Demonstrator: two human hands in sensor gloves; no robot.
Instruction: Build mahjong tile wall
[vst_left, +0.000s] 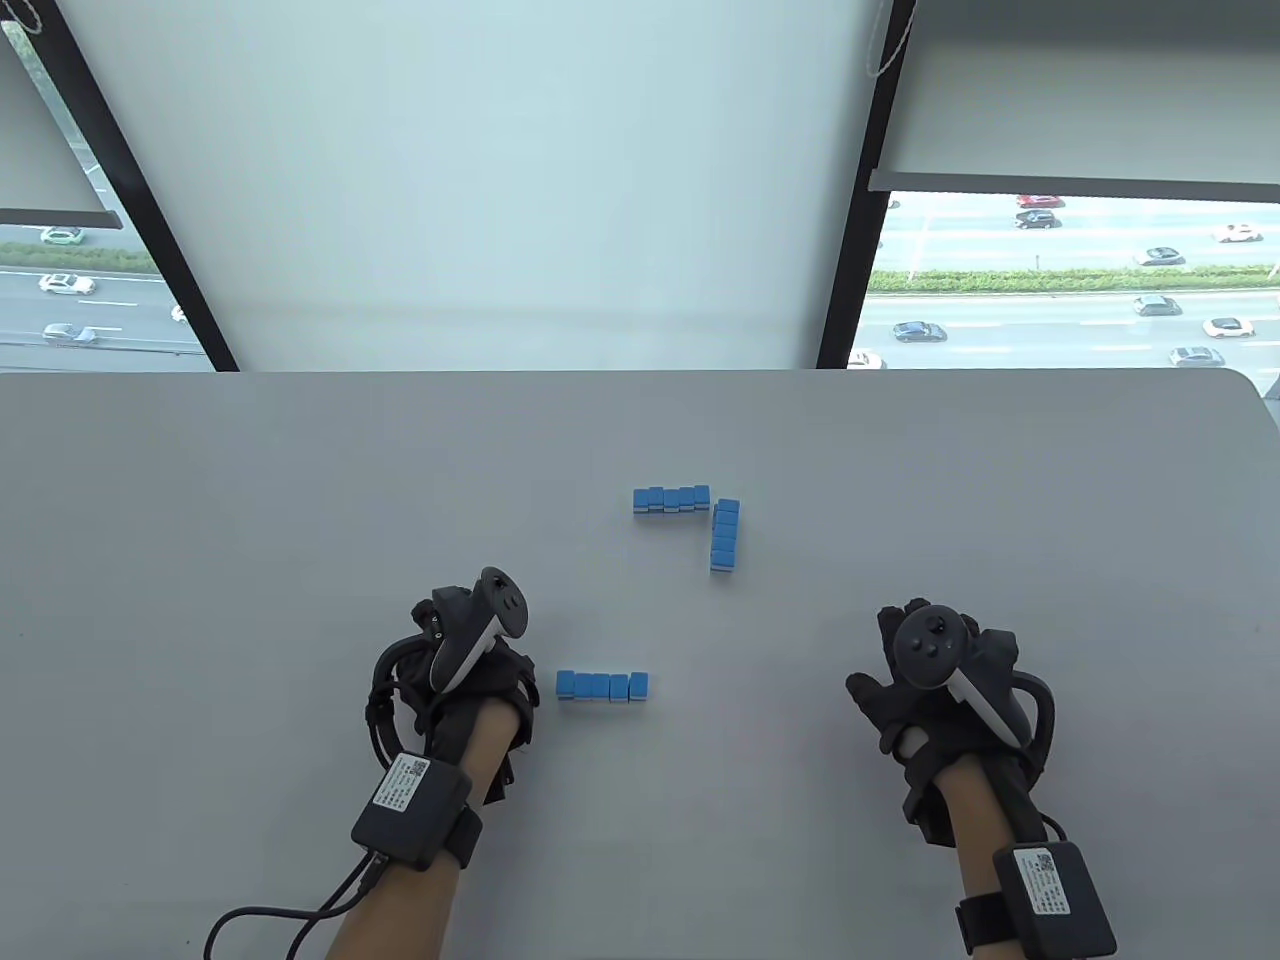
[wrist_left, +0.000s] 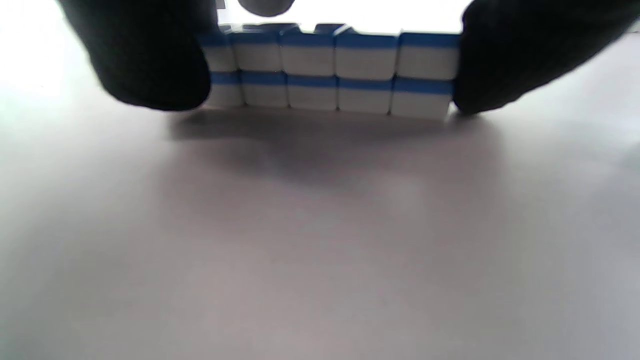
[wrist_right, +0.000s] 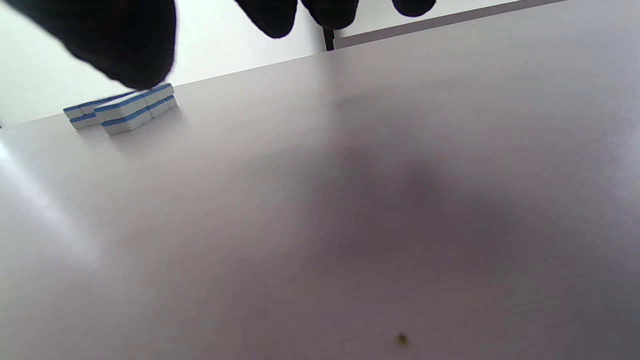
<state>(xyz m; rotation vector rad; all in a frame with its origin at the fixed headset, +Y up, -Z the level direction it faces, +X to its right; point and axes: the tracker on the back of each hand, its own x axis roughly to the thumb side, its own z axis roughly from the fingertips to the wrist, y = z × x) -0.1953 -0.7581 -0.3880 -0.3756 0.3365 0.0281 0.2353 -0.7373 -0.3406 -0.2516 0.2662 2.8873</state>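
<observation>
Grey table (vst_left: 300, 500); two tile rows (vst_left: 671, 499) form a corner at frame centre. Near row (vst_left: 602, 686) (double-stacked) lies lower centre, long axis left-right. Left hand (vst_left: 470, 650) just beside its left end, grip unclear; right hand (vst_left: 940, 680) well apart, fingers loose, empty.

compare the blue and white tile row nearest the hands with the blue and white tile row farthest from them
The near tile row stands alone by the left hand; the far tile row meets a third row at a corner. The near row sits further left on the table. Both run left to right, five tiles long; the near one is plainly two high.
</observation>
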